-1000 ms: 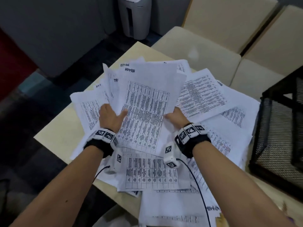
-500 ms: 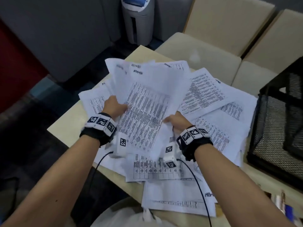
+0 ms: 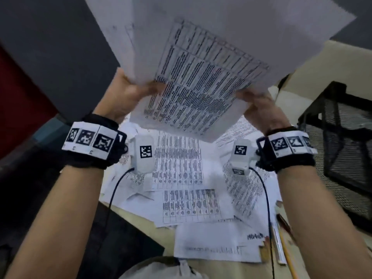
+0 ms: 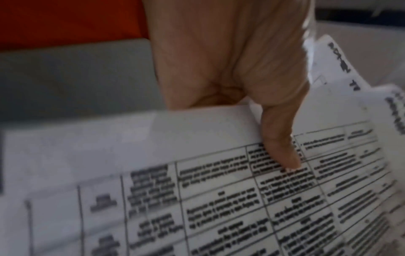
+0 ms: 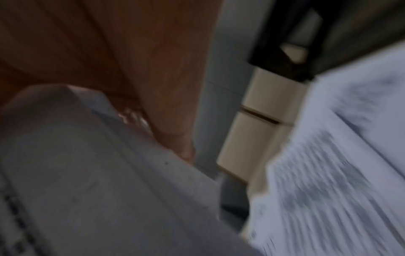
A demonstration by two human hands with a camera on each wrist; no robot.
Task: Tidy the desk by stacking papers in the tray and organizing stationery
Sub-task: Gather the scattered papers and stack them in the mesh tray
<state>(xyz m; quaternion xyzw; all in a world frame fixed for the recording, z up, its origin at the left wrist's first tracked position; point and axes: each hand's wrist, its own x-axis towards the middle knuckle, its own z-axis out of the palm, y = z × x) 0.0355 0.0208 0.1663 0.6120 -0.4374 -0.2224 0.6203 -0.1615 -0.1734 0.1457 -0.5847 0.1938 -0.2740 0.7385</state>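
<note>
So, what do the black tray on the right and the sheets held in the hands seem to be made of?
The black tray: most likely metal wire mesh on a solid frame with a matte black coating; you see fine see-through netting between thicker bars.

The held sheets: plain matte white office paper, thin enough to bend and fan out where the left hand and right hand grip them, printed with black tables.

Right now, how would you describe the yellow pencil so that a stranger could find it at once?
Start from the black mesh tray at the right side of the desk. Below it, nearer the person, a few thin stationery items lie beside the scattered papers, under the right forearm. The pencil is the slim yellow one among them; its neighbours look clear or dark red.
</note>
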